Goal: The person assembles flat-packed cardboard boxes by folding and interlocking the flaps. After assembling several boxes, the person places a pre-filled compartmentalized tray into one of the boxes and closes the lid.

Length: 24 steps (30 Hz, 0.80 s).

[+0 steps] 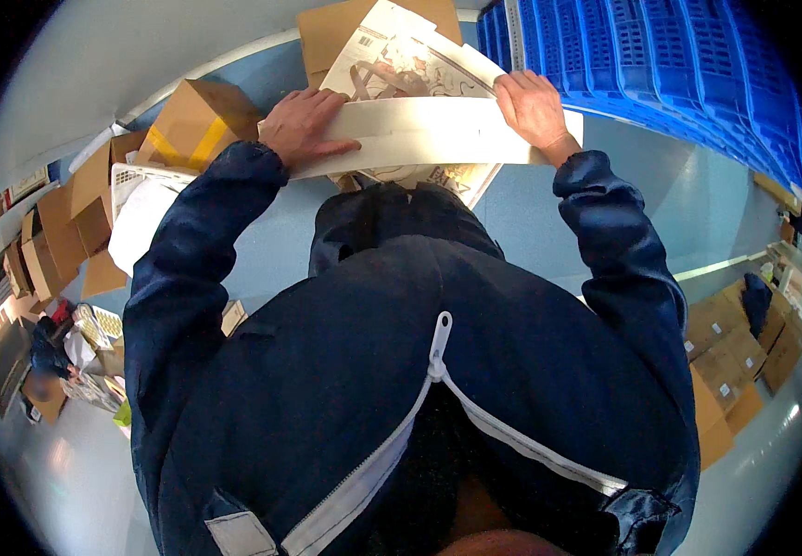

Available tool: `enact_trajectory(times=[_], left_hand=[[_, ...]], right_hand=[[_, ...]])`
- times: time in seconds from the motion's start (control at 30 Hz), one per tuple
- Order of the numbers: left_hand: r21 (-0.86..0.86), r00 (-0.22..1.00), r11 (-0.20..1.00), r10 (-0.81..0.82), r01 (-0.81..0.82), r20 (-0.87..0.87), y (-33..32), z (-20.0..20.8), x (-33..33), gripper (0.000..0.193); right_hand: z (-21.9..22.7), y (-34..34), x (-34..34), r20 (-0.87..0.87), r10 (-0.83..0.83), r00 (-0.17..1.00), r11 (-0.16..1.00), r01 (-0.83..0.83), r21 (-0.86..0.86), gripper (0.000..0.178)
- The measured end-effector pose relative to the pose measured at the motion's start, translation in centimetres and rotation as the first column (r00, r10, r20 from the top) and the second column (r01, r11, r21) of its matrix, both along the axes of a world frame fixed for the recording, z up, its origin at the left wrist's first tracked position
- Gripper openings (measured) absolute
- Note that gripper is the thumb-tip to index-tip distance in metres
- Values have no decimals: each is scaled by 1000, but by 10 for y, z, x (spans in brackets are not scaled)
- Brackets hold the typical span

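Note:
A long white panel, perhaps a piece of carton, stretches crosswise in front of me with both hands on it. At its left end my left hand is closed over the upper edge, thumb lying along the near face. My right hand grips the right part, fingers curled over the same edge. Just beyond the panel lies a white printed carton, tilted, with a dark line drawing. Beige-brown straps rest on it. Part of the printed carton also shows below the panel, and the panel hides its middle.
Blue plastic crates are stacked at the upper right. Brown boxes and a white basket stand to the left. More cartons are at the lower right. Another person is at the far left.

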State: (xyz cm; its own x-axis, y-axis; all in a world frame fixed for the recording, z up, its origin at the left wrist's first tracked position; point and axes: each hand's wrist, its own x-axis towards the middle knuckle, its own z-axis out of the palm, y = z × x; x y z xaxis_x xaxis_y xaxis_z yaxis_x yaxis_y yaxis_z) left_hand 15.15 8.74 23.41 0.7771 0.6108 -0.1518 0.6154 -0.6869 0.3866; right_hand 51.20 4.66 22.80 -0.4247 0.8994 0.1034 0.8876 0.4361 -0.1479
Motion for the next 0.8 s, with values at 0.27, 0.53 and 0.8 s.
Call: enact_trajectory(times=[0.27,0.53,0.8], left_hand=[[60,999,998,10,-13,47,2,-8,-1,71],[8,999,1000,30,-30,23,19,-16,6,71],[44,999,999,-4,2,40,23,-16,3,72]], right_hand=[[-10,10,-4,75,236,969,965,-243,98,27],[-27,26,3,76,248,966,943,-259,208,27],[-29,26,5,54,209,976,949,-216,228,19]])
